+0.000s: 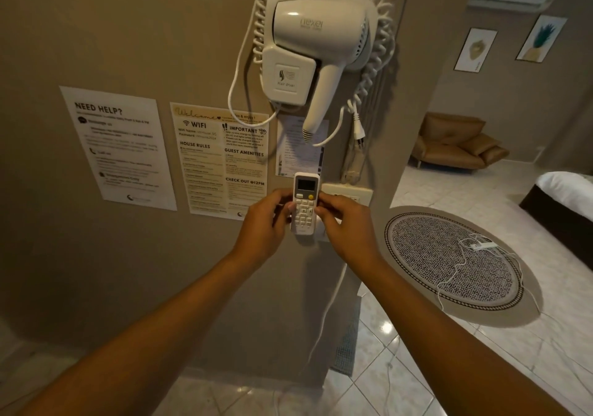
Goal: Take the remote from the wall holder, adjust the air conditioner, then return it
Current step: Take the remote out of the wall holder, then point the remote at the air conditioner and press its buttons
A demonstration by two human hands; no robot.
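Left hand (268, 219) and right hand (345, 223) pinch the sides of the white rectangular plastic remote (305, 203), upright against the beige wall, seemingly steadying it at its largely hidden holder.

We see a white wall-mounted hair dryer (316, 46) w/ coiled cord, printed notices (118, 146) taped below-left, a tan sofa (455, 141) in the far rm, and a round patterned rug (449, 261) w/ a white cable on it.

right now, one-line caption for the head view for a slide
Both hands, left hand and right hand, grip a white rectangular remote below a white wall-mounted hair dryer.
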